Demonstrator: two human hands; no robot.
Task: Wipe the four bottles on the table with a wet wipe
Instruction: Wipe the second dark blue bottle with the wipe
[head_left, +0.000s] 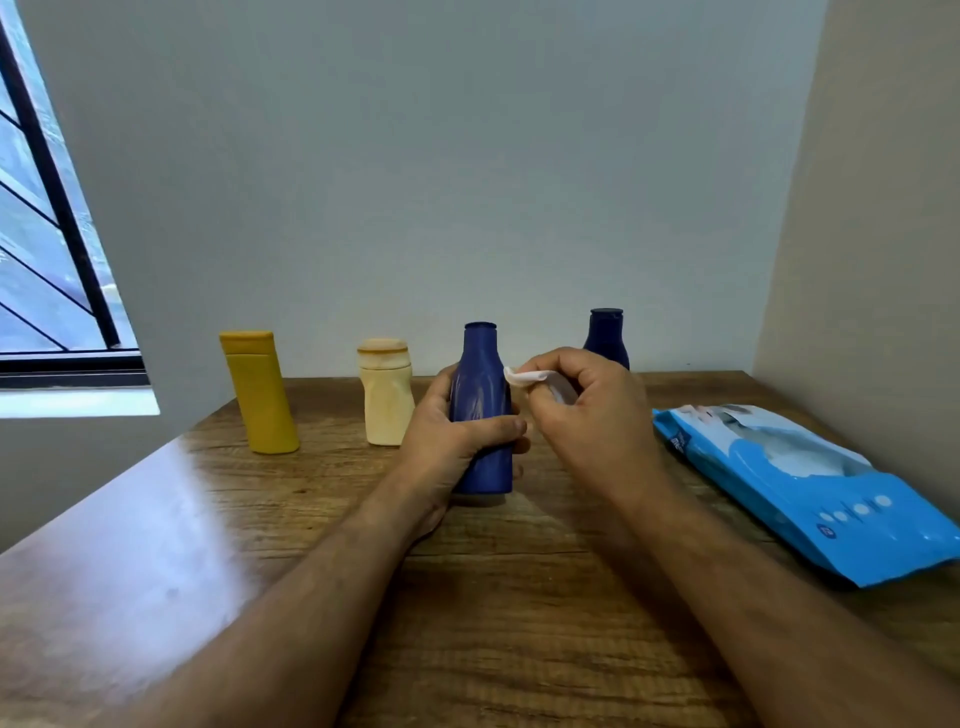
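Standing in a row at the far side of the brown wooden table (156, 545): a tall yellow plastic bottle (260, 392), leaning a bit to the left, then a short cream plastic bottle with a dented body (385, 397), both upright and well apart from the hands. Peeking up behind the right hand (587, 410), another dark blue plastic bottle (605, 332), its lower part hidden by that hand. Lying flat on the right side of the table, a blue and white soft pack of wet wipes (810, 488), near the right arm but not touching it. Showing at the far left, a window with black bars (47, 249). Rising behind the table, a plain grey wall (441, 156).

Standing in the middle, nearer than the others, a slim dark blue plastic bottle (483, 410). Being held around its middle by the left hand (441, 441), grip curled round it, thumb lying across the front, fingers hidden behind. Sticking out above that grip, the neck and cap; showing below it, the base, sitting on or just above the table, hard to tell which.

Pointing straight up, cap on top, long side going up and down.

Pinching a small folded white wet wipe (527, 376), the right grip, just beside the bottle's shoulder on its right. Wipe very close to the bottle; touching or not, hard to tell.
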